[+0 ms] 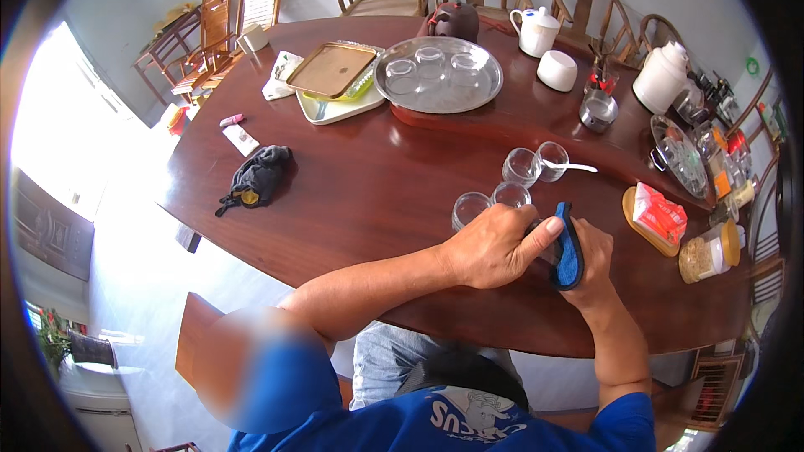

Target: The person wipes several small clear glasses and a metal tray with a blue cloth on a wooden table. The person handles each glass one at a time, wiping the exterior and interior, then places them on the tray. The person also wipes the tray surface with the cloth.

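My left hand (496,248) and my right hand (595,257) meet above the table's front right part. In my right hand is a blue cloth (570,257) with black edging. My left hand's fingers curl around what looks like a clear glass cup (548,252), mostly hidden between the hands, and the thumb reaches to the cloth. Just beyond my left hand stand several clear glass cups, among them a near-left cup (471,209), one partly behind my hand (512,193) and a farther cup (521,166). A white spoon (568,166) rests across the farthest cup (553,158).
On the dark wooden table (352,201), a round metal tray (440,103) bears upturned glasses. Left of it are stacked trays (333,69) and a dark grey pouch (260,169). To the right lie a red tissue pack (659,213), a lidded jar (706,254) and a metal pot (598,111).
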Available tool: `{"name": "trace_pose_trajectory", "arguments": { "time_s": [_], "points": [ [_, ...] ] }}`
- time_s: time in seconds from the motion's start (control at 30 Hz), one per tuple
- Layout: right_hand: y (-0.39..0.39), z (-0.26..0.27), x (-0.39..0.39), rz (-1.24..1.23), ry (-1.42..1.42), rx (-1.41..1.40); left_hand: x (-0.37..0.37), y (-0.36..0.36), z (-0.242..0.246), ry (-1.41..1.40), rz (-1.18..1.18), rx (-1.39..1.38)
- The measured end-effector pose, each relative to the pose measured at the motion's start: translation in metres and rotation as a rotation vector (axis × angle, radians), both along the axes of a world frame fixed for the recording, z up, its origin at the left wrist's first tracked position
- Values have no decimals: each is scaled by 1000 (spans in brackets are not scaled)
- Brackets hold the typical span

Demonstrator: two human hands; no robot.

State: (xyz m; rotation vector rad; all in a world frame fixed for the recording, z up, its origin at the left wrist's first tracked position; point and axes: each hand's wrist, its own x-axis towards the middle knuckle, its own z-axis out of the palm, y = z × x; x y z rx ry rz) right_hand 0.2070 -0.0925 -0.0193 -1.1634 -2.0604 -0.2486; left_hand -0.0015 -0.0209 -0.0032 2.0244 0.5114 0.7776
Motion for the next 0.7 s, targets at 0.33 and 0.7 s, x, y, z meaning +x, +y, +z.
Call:
{"name": "trace_pose_trajectory", "arguments": {
  "time_s": [0.33, 0.7],
  "points": [
    [1, 6, -8, 75, 1292, -815, 5, -2, -5, -229, 3, 434],
    [5, 7, -3, 130, 257, -7, 0, -2, -1, -99, -50, 153]
  ]
}}
